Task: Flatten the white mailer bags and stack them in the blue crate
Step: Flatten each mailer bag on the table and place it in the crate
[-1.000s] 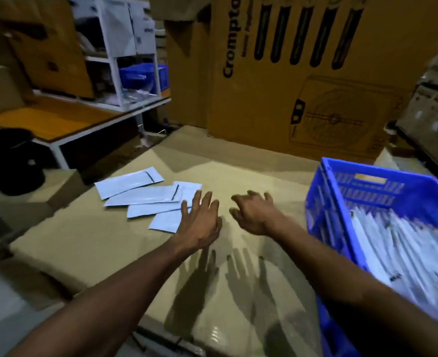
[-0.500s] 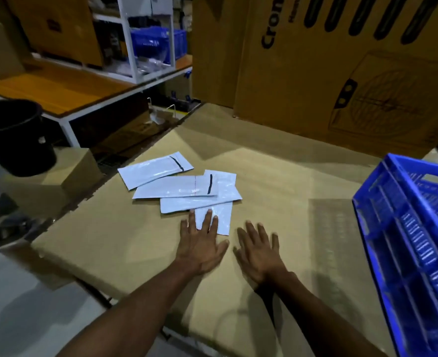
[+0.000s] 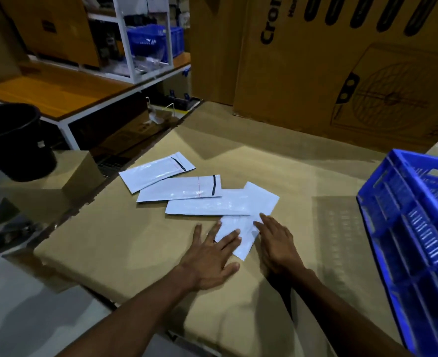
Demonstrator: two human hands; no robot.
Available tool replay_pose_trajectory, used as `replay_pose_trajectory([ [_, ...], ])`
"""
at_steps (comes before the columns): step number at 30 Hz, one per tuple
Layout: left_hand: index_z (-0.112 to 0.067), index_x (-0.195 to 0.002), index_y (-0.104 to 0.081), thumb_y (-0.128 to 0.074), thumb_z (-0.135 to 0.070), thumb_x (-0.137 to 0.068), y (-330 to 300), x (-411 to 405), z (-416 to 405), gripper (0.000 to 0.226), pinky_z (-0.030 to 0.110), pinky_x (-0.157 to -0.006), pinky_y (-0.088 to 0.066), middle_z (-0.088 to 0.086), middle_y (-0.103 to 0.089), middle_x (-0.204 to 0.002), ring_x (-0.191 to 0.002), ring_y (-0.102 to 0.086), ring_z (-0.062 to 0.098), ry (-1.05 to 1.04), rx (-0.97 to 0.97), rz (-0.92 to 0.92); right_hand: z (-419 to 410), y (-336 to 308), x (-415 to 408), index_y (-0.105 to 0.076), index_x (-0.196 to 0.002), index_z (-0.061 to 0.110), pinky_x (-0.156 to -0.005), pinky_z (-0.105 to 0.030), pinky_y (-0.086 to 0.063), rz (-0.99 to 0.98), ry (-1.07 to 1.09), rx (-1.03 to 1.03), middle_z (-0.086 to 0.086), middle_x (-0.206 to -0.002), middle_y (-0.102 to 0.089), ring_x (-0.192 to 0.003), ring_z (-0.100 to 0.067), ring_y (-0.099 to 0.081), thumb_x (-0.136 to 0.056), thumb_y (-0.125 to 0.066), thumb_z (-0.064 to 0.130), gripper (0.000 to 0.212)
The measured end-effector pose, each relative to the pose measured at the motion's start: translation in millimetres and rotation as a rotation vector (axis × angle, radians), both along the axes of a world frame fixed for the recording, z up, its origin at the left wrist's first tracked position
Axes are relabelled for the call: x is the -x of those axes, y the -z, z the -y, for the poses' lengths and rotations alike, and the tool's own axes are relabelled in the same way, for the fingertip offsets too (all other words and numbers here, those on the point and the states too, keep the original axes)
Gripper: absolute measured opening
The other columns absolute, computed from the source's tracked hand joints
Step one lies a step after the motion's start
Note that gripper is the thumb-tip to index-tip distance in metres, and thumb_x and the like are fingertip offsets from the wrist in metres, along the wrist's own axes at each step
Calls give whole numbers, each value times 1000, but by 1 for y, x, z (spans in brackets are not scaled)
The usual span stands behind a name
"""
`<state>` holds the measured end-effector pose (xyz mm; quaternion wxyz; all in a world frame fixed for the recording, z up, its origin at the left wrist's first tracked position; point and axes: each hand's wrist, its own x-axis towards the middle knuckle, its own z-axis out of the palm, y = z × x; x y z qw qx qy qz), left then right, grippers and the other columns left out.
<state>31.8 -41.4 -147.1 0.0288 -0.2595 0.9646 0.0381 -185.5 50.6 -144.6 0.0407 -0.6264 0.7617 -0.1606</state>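
White mailer bags: four loose ones lie fanned out on the cardboard-covered bench (image 3: 277, 163), overlapping in a rough row from far left toward you. Far-left bag (image 3: 156, 171) and second bag (image 3: 181, 189) each show a black strip at one end. Third bag (image 3: 207, 206) lies across the near one. Nearest bag (image 3: 248, 222) runs diagonally, its lower end between your hands.

Your left hand (image 3: 210, 256) is flat and spread, fingers straight, fingertips resting on the nearest bag's lower left edge. Your right hand (image 3: 277, 243) is also flat, fingers straight, touching that bag's right edge. Neither hand holds anything; both just press.

Blue crate (image 3: 393, 228) sits at the right edge of the bench, well apart from the bags. Only its near wall and part of the rim show here, so what is inside cannot be told.

Progress, as a judgement: you look to be at the flatten step on the nearest bag. All four visible bags are not yet in the crate. Left to do: smooth this one, move it to the crate, then repeat for the other three. The third bag overlaps the one under your hands, so it may drag along when you pull.
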Motion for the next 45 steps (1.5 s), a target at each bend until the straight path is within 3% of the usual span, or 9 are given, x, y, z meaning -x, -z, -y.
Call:
replay_pose_trajectory([
  [6, -27, -149, -46, -33, -62, -99, 1, 6, -4, 61, 64, -119, -14, -9, -38, -160, -152, -26, 27, 333, 107, -159, 1, -5, 27, -60, -128, 10, -96, -48, -48, -77, -27, 49, -14, -139, -56, -125, -34, -55, -101, -33, 38, 48],
  [10, -14, -142, -56, -33, -59, -99, -4, 47, -28, 66, 55, -118, -26, 3, -51, -152, -142, -42, 28, 66, 49, -183, -2, -4, 34, -68, -118, 7, -83, -47, -55, -99, -45, -4, -16, -125, -66, -108, -34, -67, -95, -34, 37, 51],
  [13, -8, -139, -58, -33, -60, -94, 3, 77, -49, 73, 57, -114, -35, 9, -55, -147, -139, -48, 28, -126, -80, -74, -4, -9, 33, -60, -131, 11, -86, -46, -48, -113, -34, -70, -11, -139, -56, -121, -34, -57, -92, -21, 42, 63],
  [17, -12, -147, -51, -31, -52, -95, 17, 75, -40, 69, 54, -119, -23, 5, -47, -156, -146, -39, 25, -99, -34, -98, -4, -17, 40, -56, -134, 17, -84, -44, -44, -161, -22, -113, -2, -139, -57, -119, -33, -54, -94, -32, 38, 51],
  [21, -22, -158, -34, -26, -48, -104, 17, 44, -6, 60, 51, -124, -13, -7, -25, -167, -155, -18, 19, 95, 23, -148, -14, -6, 46, -44, -146, 23, -112, -54, -21, -122, -86, -204, 4, -158, -33, -145, -23, -28, -86, -17, 68, 79],
  [25, -25, -159, -31, -19, -54, -104, 14, 24, 1, 63, 46, -125, -6, -13, -19, -168, -156, -11, 14, 180, 12, -177, -33, 4, 32, -31, -153, 27, -115, -57, -10, -95, -94, -177, 6, -163, -18, -151, -18, -12, -84, -7, 83, 92],
  [35, -16, -141, -59, -35, -34, -104, 11, 26, -2, 48, 46, -111, -43, 1, -53, -150, -140, -48, 22, 105, 23, -287, -49, 13, 4, -45, -145, 35, -117, -60, -11, -85, 37, -77, 12, -158, -32, -149, -15, -20, -97, -18, 60, 60],
  [39, -18, -141, -58, -49, -23, -103, 14, 21, -3, 39, 48, -114, -39, 0, -52, -151, -142, -45, 24, 163, 55, -312, -57, 12, -2, -42, -146, 33, -117, -58, -11, -112, 29, -74, 10, -159, -30, -149, -17, -20, -98, -10, 53, 61],
  [45, 1, -127, -66, -35, -20, -93, 2, 47, -30, 50, 42, -106, -47, 16, -67, -131, -121, -65, 29, 64, 0, -393, -45, 1, -17, -51, -138, 9, -113, -53, -20, -73, 0, 18, -12, -149, -47, -138, -27, -44, -102, -25, 30, 50],
])
